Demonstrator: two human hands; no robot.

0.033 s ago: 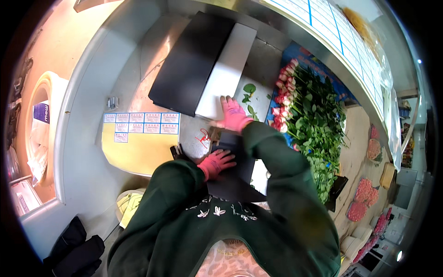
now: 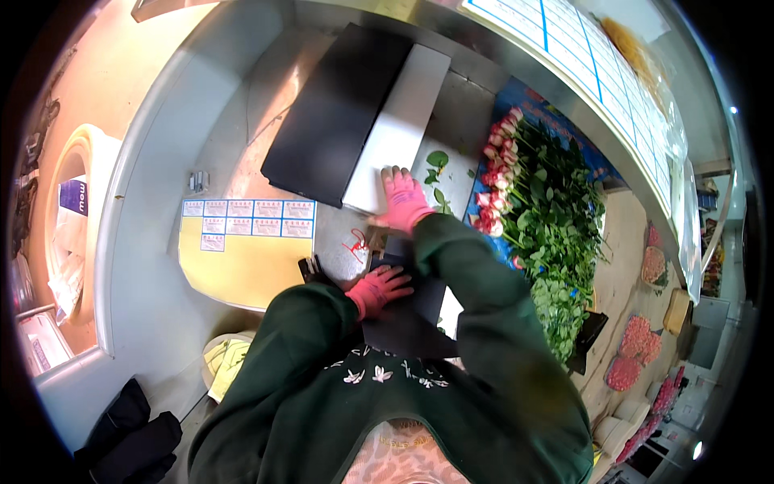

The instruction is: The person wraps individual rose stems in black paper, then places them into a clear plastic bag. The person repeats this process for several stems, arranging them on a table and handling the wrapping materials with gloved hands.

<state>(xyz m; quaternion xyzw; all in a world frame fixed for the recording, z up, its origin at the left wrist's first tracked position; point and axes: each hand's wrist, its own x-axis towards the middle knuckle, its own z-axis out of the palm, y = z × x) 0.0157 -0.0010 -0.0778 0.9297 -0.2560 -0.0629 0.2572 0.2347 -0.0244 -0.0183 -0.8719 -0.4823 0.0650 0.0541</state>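
My left hand (image 2: 377, 292), in a pink glove, lies with its fingers outstretched on a black sheet (image 2: 403, 327) close to my body. Farther forward, my right hand (image 2: 405, 202), also gloved in pink, rests its fingertips on the near end of a long white stack or board (image 2: 401, 121). Its fingers are extended and seem to grip nothing. Against the left side of the white piece lies a wide black stack or board (image 2: 339, 113). The wrist and sleeve of my right arm cover part of the black sheet.
Pink-and-white roses (image 2: 501, 153) with leafy stems (image 2: 556, 218) lie at the right. Loose leaves (image 2: 437, 159) and a red tie (image 2: 355, 242) are on the bench. A yellow board (image 2: 234, 270) bearing labels is at the left, with a dark tool (image 2: 310, 268) beside it.
My right arm has shifted very slightly left. Otherwise both hands stay in the same places.
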